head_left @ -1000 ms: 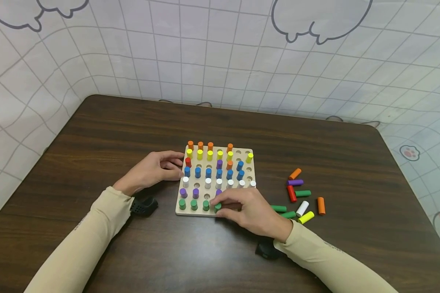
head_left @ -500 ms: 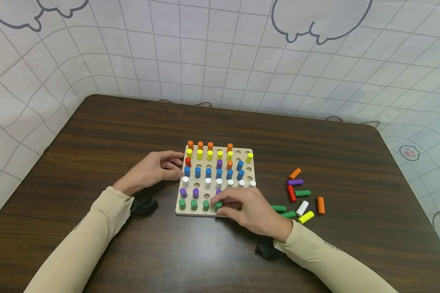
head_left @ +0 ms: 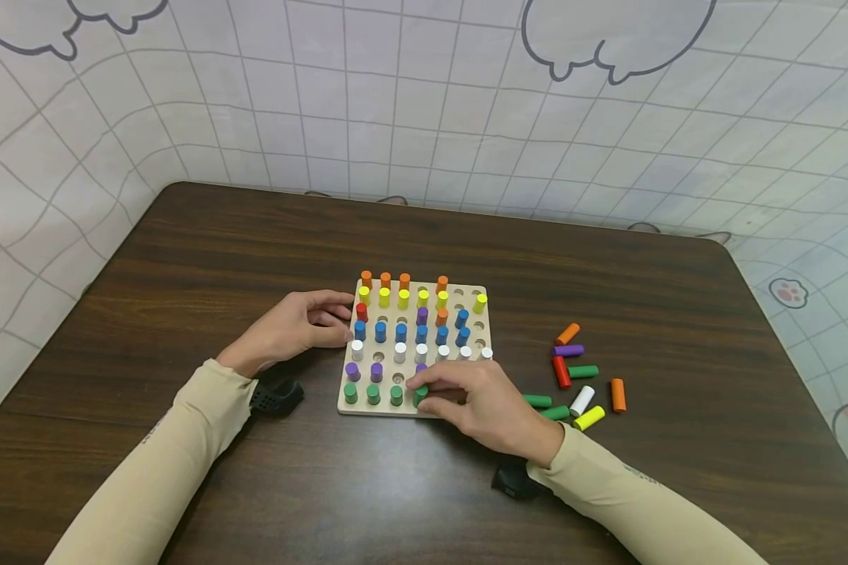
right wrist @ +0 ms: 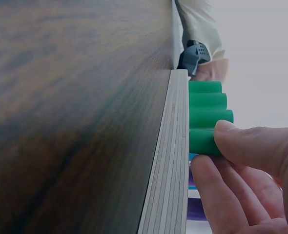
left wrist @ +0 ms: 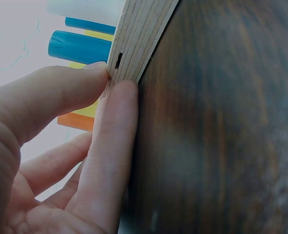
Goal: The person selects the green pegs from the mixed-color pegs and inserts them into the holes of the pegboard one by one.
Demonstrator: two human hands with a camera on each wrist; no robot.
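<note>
Dark tabletop (head_left: 311, 479) below, I remotely pinch a green peg (head_left: 420, 395) at the near row of the pegboard (head_left: 385, 409) with the right hand (head_left: 473, 404), the left hand (head_left: 293, 328) touching its edge, fingers relaxed, most holes filled, some vacant, loose pegs (head_left: 561, 373) lying unplaced.

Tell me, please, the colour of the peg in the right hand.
The peg is green; it shows best in the right wrist view.

Left hand (left wrist: 61, 165) touching the edge of a layered wooden board (left wrist: 140, 34), blue peg (left wrist: 80, 47), orange peg (left wrist: 75, 122), dark table (left wrist: 222, 117)
</note>
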